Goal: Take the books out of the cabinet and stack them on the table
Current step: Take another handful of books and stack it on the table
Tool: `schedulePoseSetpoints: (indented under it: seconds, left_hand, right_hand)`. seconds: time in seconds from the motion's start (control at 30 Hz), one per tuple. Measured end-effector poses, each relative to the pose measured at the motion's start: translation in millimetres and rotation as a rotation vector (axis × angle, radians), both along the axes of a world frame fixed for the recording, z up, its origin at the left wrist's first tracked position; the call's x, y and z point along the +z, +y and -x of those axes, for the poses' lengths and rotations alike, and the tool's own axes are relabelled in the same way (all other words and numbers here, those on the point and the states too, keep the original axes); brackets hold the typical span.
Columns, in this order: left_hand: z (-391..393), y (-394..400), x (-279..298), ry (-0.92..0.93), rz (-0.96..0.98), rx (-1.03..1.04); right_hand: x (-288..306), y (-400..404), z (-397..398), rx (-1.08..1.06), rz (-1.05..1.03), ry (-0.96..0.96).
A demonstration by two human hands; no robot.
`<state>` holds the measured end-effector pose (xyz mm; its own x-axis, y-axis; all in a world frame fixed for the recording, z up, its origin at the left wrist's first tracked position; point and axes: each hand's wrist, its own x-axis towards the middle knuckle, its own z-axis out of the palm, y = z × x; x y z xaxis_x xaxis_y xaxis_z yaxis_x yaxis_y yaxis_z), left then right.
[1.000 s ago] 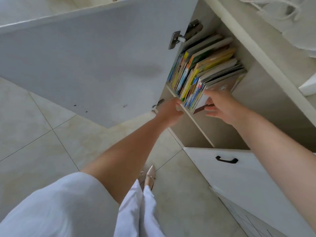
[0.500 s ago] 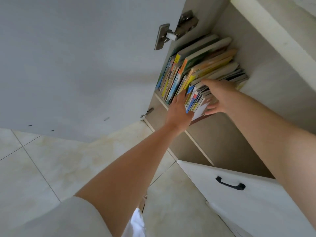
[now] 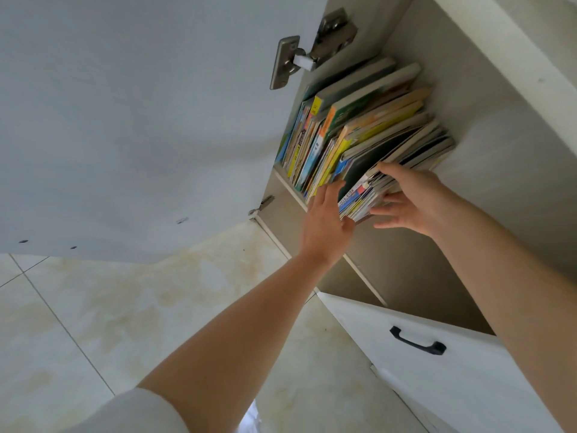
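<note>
The left hand [image 3: 327,218] reached into the open pale-beige cabinet [image 3: 487,170] with its fingers straight and close together, slid in among the row of thin, colourful paperback books [image 3: 352,135] standing on the cabinet's shelf, the fingertips pressing between a yellow-spined book and a dark green cover. It curled round nothing; it lay flat against the books as a divider. The right hand [image 3: 412,198] gripped the rightmost bundle of those books from the far side, the thumb laid over the top edges and the fingers spread beneath the lower corners, so that the bundle sat pinched between thumb and fingers. That bundle was tilted out from the row, its lower corners past the front edge of the shelf [image 3: 295,192], while the other books leaned against one another deeper inside.

Printed marks showed on several spines and on a white strip at the bundle's lower corner, but they were too small and blurred to read.

Left of the books, the white cabinet door [image 3: 131,120] stood swung open, hung on a silver metal hinge [image 3: 307,46]. Below the books a white drawer front [image 3: 452,364] carried a black handle [image 3: 416,340]. Under the door lay cream floor tiles [image 3: 103,323], and a white sleeve [image 3: 137,414] covered the left upper arm.
</note>
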<state>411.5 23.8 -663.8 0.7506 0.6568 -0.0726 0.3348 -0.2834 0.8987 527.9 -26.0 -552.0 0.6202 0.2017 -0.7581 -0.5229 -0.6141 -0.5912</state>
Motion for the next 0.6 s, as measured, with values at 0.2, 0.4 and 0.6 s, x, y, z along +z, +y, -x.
schedulePoseSetpoints:
  seconds: [0.2, 0.4, 0.6]
  left_hand:
    - [-2.6, -11.8, -8.6, 0.054, 0.198, -0.045]
    - [-11.8, -19.5, -0.3, -0.065, 0.401, 0.218]
    - [-19.7, -16.6, -3.0, -0.018, 0.317, 0.246]
  right_hand:
    - [-1.5, -12.5, -2.2, 0.047, 0.047, -0.035]
    - [-3.8, -18.6, -1.8, 0.069, 0.049, -0.059]
    - [-15.0, -24.7, -0.1, 0.014, 0.098, -0.088]
